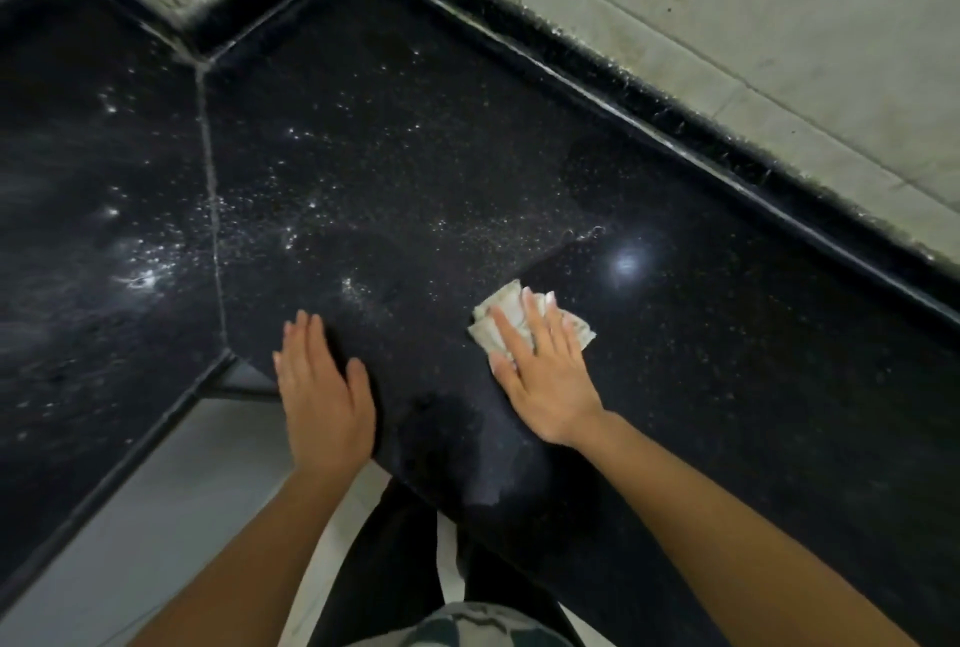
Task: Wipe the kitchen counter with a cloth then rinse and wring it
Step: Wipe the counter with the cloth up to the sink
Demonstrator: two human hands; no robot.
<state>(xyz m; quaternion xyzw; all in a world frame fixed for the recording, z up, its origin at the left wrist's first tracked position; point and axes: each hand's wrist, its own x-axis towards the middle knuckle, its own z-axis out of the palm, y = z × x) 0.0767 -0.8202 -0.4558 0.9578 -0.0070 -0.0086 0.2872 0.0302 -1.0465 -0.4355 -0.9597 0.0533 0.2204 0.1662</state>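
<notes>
The black speckled stone counter (pixel 415 168) fills most of the head view and bends at a corner. White specks and droplets lie scattered over its left and middle parts. A small crumpled whitish cloth (pixel 501 311) lies on the counter near the front edge. My right hand (pixel 540 366) presses flat on the cloth with straight fingers, covering most of it. My left hand (pixel 324 392) rests flat on the counter's front edge, to the left of the cloth, holding nothing.
A raised black lip (pixel 675 127) runs along the back of the counter under a pale tiled wall (pixel 727 12). A grout seam (pixel 210 189) crosses the counter at the corner. Light floor tiles (pixel 156 516) show below the front edge, with dark trouser legs (pixel 395 568).
</notes>
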